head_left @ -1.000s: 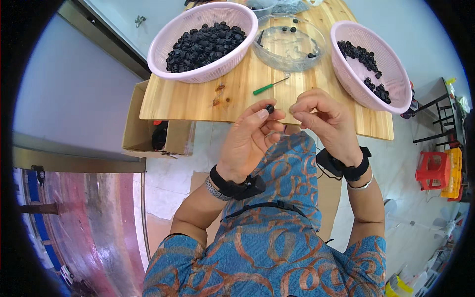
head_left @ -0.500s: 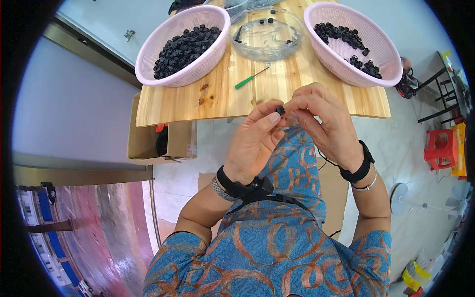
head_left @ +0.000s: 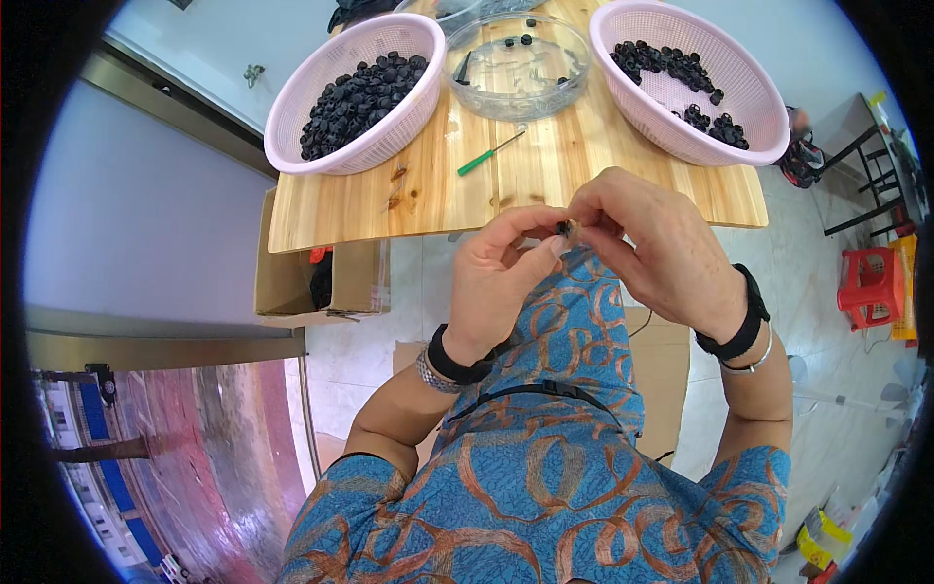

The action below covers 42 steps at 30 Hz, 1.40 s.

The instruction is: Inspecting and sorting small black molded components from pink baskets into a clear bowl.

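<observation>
Fingertips of the left hand (head_left: 501, 282) and right hand (head_left: 650, 243) meet just below the near edge of the wooden table (head_left: 428, 200), both pinched closed on one small black piece (head_left: 563, 228) held between them. On the table behind lie a green-handled tool (head_left: 489, 153), a clear glass dish (head_left: 517, 66), and two pink baskets (head_left: 355, 92) (head_left: 693, 83) of black pieces.

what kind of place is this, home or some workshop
Probably a small, informal hand-assembly or sorting spot. A wooden table holds two pink baskets of small black parts, a clear dish and a green-handled tool; a cardboard box sits on the tiled floor.
</observation>
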Each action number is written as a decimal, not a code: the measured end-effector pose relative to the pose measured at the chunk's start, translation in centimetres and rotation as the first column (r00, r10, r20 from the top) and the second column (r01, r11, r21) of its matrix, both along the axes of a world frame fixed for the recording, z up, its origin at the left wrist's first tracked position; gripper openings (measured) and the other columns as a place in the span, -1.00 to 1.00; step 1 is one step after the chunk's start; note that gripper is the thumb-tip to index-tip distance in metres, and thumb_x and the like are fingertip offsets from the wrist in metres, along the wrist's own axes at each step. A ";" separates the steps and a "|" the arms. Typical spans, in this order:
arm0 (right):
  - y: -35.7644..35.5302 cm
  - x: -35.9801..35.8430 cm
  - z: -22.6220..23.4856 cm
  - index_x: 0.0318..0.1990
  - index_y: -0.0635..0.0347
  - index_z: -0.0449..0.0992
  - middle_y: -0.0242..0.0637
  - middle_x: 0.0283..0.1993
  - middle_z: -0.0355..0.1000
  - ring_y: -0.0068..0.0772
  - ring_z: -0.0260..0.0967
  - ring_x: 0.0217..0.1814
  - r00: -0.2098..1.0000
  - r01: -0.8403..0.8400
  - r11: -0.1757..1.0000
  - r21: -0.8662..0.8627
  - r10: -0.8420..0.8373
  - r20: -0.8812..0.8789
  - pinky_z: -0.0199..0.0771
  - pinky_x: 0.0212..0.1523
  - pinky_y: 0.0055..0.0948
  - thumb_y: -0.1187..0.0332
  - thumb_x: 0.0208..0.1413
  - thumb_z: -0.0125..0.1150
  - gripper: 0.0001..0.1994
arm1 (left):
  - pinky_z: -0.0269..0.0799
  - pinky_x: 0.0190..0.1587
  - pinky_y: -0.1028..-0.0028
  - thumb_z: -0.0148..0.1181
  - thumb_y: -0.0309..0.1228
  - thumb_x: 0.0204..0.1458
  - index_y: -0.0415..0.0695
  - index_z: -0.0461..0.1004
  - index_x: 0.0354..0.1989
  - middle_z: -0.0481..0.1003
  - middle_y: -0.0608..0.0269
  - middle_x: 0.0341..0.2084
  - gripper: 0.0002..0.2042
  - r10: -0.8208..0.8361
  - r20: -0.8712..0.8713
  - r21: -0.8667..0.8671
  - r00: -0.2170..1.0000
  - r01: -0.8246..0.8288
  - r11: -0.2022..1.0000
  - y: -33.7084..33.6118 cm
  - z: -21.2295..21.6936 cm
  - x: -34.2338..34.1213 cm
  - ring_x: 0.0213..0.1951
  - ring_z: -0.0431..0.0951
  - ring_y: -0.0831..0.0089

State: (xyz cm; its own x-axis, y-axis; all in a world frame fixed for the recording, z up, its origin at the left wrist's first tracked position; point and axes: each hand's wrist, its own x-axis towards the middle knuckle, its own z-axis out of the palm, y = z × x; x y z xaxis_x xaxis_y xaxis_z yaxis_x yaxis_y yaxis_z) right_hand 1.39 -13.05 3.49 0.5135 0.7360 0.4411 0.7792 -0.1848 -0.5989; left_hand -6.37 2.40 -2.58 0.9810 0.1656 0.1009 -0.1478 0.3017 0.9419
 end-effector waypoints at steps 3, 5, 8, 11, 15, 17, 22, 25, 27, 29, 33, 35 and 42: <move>-0.1 -0.1 0.4 -0.35 0.27 0.31 -0.13 -0.45 0.32 -0.04 0.32 -0.41 0.999 0.000 0.999 -0.044 0.001 0.033 0.32 -0.43 -0.24 0.57 -0.07 0.04 -0.90 | 0.36 -0.27 0.68 0.09 -0.62 -0.01 -0.27 0.41 -0.12 0.44 0.35 -0.32 -0.76 -0.036 -0.009 0.033 0.999 0.037 0.999 0.3 -0.1 -0.1 -0.32 0.41 0.67; 0.0 -0.1 0.5 -0.36 0.27 0.33 -0.23 -0.50 0.29 -0.26 0.32 -0.49 1.000 0.007 0.999 -0.043 -0.007 0.014 0.33 -0.48 -0.42 0.59 -0.12 0.13 -0.86 | 0.37 -0.27 0.68 0.08 -0.61 -0.01 -0.27 0.42 -0.13 0.44 0.36 -0.33 -0.77 -0.055 -0.008 -0.040 0.998 0.055 0.998 0.2 -0.2 -0.2 -0.33 0.41 0.67; -0.1 -0.1 0.7 -0.36 0.27 0.33 -0.22 -0.50 0.29 -0.23 0.32 -0.49 0.999 -0.008 0.999 -0.052 0.006 -0.046 0.33 -0.48 -0.40 0.59 -0.13 0.14 -0.85 | 0.37 -0.27 0.66 0.09 -0.62 -0.01 -0.27 0.43 -0.14 0.44 0.35 -0.33 -0.77 -0.063 -0.038 -0.075 0.997 0.060 0.995 0.2 -0.2 -0.2 -0.33 0.41 0.67; 0.0 -0.4 0.7 -0.35 0.27 0.33 -0.21 -0.50 0.29 -0.20 0.31 -0.49 0.999 0.009 0.998 -0.054 -0.007 0.032 0.32 -0.49 -0.40 0.61 -0.14 0.13 -0.83 | 0.38 -0.26 0.66 0.11 -0.63 -0.03 -0.28 0.43 -0.15 0.42 0.32 -0.30 -0.77 -0.001 0.095 0.194 0.995 -0.018 0.981 0.3 -0.3 0.0 -0.30 0.41 0.66; 0.2 -0.5 0.4 -0.35 0.27 0.33 -0.20 -0.51 0.29 -0.17 0.29 -0.50 0.976 0.027 0.998 -0.059 -0.013 0.218 0.31 -0.49 -0.41 0.62 -0.16 0.12 -0.83 | 0.38 -0.24 0.65 0.12 -0.65 -0.05 -0.31 0.42 -0.17 0.39 0.28 -0.26 -0.77 -0.018 0.214 0.392 0.977 -0.069 0.917 0.5 0.1 0.0 -0.26 0.42 0.62; 0.2 -0.5 0.6 -0.37 0.28 0.33 -0.22 -0.50 0.30 -0.23 0.32 -0.50 0.995 0.020 0.998 -0.063 -0.014 0.102 0.33 -0.48 -0.44 0.63 -0.15 0.12 -0.84 | 0.36 -0.22 0.63 0.09 -0.65 -0.03 -0.31 0.41 -0.15 0.42 0.26 -0.25 -0.77 -0.031 0.164 0.295 0.986 -0.019 0.955 0.3 0.0 -0.1 -0.27 0.41 0.60; 0.2 -0.6 -0.8 -0.38 0.24 0.29 -0.15 -0.51 0.31 -0.04 0.32 -0.46 0.996 0.021 1.000 0.014 -0.020 -0.092 0.32 -0.47 -0.28 0.56 -0.17 0.11 -0.84 | 0.35 -0.20 0.60 0.05 -0.62 0.01 -0.32 0.40 -0.14 0.45 0.23 -0.27 -0.78 -0.076 -0.029 0.064 0.997 0.077 0.995 0.3 -0.2 -0.5 -0.28 0.41 0.58; 0.0 -0.8 -0.8 -0.39 0.24 0.29 -0.15 -0.51 0.31 -0.05 0.31 -0.48 0.994 0.033 0.999 0.040 -0.029 -0.107 0.31 -0.49 -0.29 0.56 -0.16 0.12 -0.84 | 0.37 -0.21 0.59 0.04 -0.60 0.03 -0.32 0.39 -0.13 0.45 0.23 -0.29 -0.78 -0.125 -0.052 -0.227 0.991 0.111 0.968 -0.1 -0.7 -0.3 -0.28 0.42 0.58; -0.1 -0.8 -0.8 -0.40 0.24 0.29 -0.15 -0.51 0.31 -0.05 0.30 -0.48 0.992 0.039 0.999 0.038 -0.035 -0.120 0.31 -0.49 -0.29 0.55 -0.16 0.12 -0.85 | 0.37 -0.21 0.63 0.06 -0.61 0.02 -0.31 0.41 -0.13 0.47 0.25 -0.29 -0.78 -0.047 0.021 0.013 0.999 0.047 0.999 -0.4 -0.9 -0.3 -0.29 0.45 0.60; -0.1 -0.4 -0.8 -0.39 0.26 0.30 -0.17 -0.52 0.30 -0.18 0.33 -0.50 1.000 0.022 0.998 0.058 -0.022 -0.010 0.31 -0.54 -0.35 0.54 -0.15 0.16 -0.83 | 0.38 -0.20 0.63 0.05 -0.61 0.03 -0.31 0.40 -0.12 0.46 0.24 -0.30 -0.78 -0.001 0.127 0.161 0.992 -0.019 0.987 -0.3 -0.9 0.0 -0.29 0.45 0.59; -0.5 0.4 -1.4 -0.37 0.25 0.34 -0.32 -0.53 0.32 -0.47 0.35 -0.49 0.942 0.031 0.994 0.100 0.004 -0.335 0.31 -0.58 -0.52 0.51 -0.11 0.22 -0.83 | 0.40 -0.19 0.58 0.03 -0.58 0.05 -0.26 0.37 -0.11 0.46 0.23 -0.30 -0.78 -0.048 -0.001 0.040 0.999 0.048 0.998 0.0 -0.8 0.1 -0.29 0.45 0.54; -0.8 0.5 -1.7 -0.33 0.26 0.38 -0.40 -0.43 0.33 -0.69 0.31 -0.44 0.777 0.089 0.980 0.178 0.044 -0.628 0.30 -0.58 -0.68 0.51 -0.06 0.22 -0.85 | 0.41 -0.20 0.59 0.03 -0.58 0.05 -0.26 0.37 -0.11 0.46 0.24 -0.32 -0.79 -0.095 -0.042 -0.194 0.995 0.085 0.977 -0.2 -0.6 0.2 -0.30 0.46 0.55; -1.0 0.0 -5.4 -0.22 0.30 0.41 -0.32 -0.19 0.29 -0.71 0.29 -0.39 0.819 0.088 0.892 0.444 0.190 -0.542 0.31 -0.47 -0.74 0.57 -0.02 0.16 -0.82 | 0.43 -0.22 0.61 0.03 -0.56 0.06 -0.24 0.33 -0.08 0.46 0.25 -0.33 -0.76 -0.236 -0.104 -0.394 0.966 0.178 0.902 -0.1 -0.6 0.9 -0.31 0.48 0.55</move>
